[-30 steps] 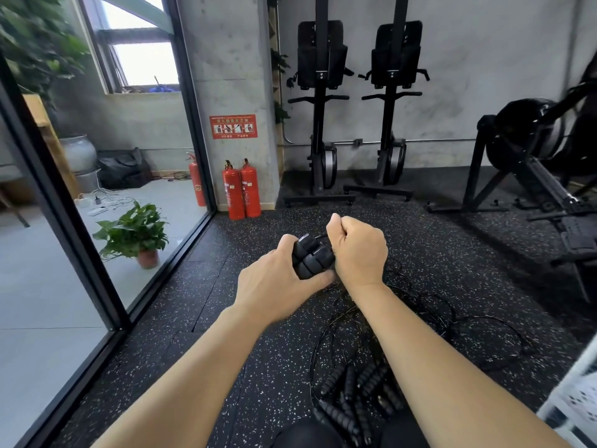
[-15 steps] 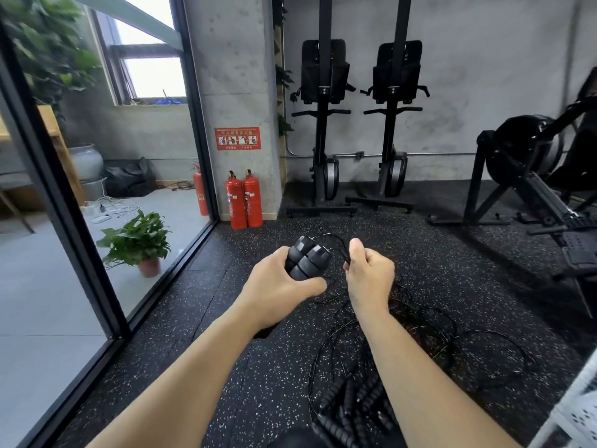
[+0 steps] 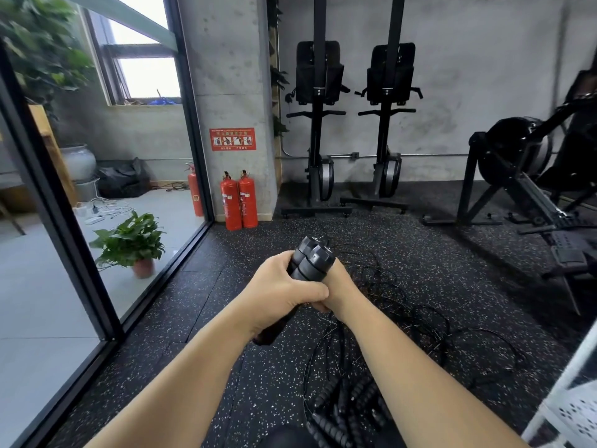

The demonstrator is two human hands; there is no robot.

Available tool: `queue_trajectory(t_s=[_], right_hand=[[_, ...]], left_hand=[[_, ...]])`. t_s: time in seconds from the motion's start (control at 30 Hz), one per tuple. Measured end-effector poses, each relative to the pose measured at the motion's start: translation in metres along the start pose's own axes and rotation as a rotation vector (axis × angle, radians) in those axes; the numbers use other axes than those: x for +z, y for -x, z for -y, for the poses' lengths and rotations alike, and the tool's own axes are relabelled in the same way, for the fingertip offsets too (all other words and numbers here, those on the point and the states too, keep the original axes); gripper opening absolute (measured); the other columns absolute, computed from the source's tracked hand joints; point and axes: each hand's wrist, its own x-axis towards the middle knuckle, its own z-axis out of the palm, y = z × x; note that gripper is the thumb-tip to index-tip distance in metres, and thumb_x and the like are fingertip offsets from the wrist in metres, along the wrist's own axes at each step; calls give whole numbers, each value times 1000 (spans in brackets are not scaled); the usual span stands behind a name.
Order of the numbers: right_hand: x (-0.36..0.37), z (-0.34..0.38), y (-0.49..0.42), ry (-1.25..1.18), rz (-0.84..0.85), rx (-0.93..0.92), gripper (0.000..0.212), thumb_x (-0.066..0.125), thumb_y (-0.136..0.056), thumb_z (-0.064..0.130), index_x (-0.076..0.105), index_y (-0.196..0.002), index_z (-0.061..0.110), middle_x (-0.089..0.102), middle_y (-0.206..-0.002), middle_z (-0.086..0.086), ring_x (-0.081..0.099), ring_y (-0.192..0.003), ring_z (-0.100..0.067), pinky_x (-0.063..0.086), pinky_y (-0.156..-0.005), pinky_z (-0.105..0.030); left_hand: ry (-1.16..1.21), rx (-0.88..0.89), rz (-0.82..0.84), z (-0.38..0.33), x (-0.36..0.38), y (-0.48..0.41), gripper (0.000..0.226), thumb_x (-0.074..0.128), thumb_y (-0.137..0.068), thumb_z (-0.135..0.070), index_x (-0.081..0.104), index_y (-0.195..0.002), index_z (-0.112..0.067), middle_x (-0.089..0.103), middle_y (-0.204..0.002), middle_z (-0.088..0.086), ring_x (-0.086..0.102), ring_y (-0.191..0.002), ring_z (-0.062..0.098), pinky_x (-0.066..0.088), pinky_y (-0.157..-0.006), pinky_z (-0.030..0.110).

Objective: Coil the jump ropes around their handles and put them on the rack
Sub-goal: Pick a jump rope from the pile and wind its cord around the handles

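Left hand (image 3: 281, 287) is clamped round the pair of black handles (image 3: 312, 258), held up over the floor. Right hand (image 3: 337, 282) is tucked against them with fingers curled under, and I can't tell if it's got handles or rope. Loose rope (image 3: 420, 321) sprawls to the right, more jump ropes (image 3: 349, 405) sit at the bottom edge, the white rack (image 3: 578, 412) is at the bottom-right corner, and there's open floor ahead up to the fire extinguishers (image 3: 239, 202).

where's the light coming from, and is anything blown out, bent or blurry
Head view: daylight enters by the window, blown out white; the gym side is dimmer. Head view: the lens bows the black door frame at the left edge. Head view: the handles in the left hand are sharp; the rowing machine at the right edge looks softer.
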Motion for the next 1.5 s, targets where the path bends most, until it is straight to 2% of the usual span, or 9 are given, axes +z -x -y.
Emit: queue_trajectory(t_s=[0.13,0.4,0.77,0.9,0.97,1.1,1.17,1.27,1.5], right_hand=[[-4,-3,4,274,-45,0,14,53,-70,22,52,-60,14,54,-61,-8,49,-56,-24,41,-59,-37],[-19,-6,7,729,-212,-172,43,49,-96,39,57,-62,12,57,-59,2,50,-56,-19,33,-53,-29],[-17,29,23,1146,-453,-590,52,41,-99,40,29,-54,19,35,-53,6,44,-56,-22,25,-49,-27],[-9,54,27,1310,-522,-760,62,86,-64,19,27,-45,18,20,-42,6,25,-36,-20,4,-49,-14],[-6,67,21,1307,-549,-858,68,91,-49,13,24,-44,19,17,-41,4,18,-33,-17,5,-53,-10],[-7,96,9,1474,-404,-970,58,64,-88,29,22,-48,18,20,-47,5,21,-41,-15,10,-47,-21],[-7,103,0,1397,-264,-1009,52,45,-97,36,30,-51,18,31,-51,5,28,-47,-15,16,-48,-25],[-11,106,-10,1267,-164,-987,57,44,-97,41,34,-48,16,35,-50,4,34,-49,-14,19,-48,-25],[-26,65,-29,483,125,-416,53,61,-93,33,45,-49,8,30,-37,10,27,-35,-8,27,-45,-23]], left_hand=[[-83,-39,23,2,-3,-2,25,78,-71,0,59,-83,-11,57,-59,-9,48,-50,6,38,-50,17],[-380,-117,-256,-1,-22,-16,40,71,-44,-29,57,-79,-16,60,-67,-5,56,-61,18,48,-62,33],[-1068,-191,-452,4,-56,-26,27,68,-77,-25,48,-94,-18,47,-74,-6,55,-78,24,43,-67,32],[-1275,-99,-429,4,-53,-27,26,64,-81,-21,44,-96,-15,46,-84,-1,56,-82,26,40,-67,33],[-1376,-40,-388,2,-48,-26,27,64,-83,-21,40,-96,-18,47,-87,0,62,-90,26,38,-68,34],[-1556,136,-266,-5,-38,-25,22,60,-86,-21,48,-105,-19,60,-103,0,62,-97,23,34,-70,33],[-1600,224,-173,-8,-36,-23,23,58,-88,-24,49,-108,-19,60,-105,-1,62,-99,23,35,-71,32],[-1570,370,-64,-14,-34,-19,18,54,-88,-30,42,-98,-20,55,-95,-2,62,-96,22,42,-72,33],[-1287,420,-26,-17,-37,-13,34,59,-82,-51,42,-96,-25,52,-87,-11,59,-85,18,50,-73,37]])
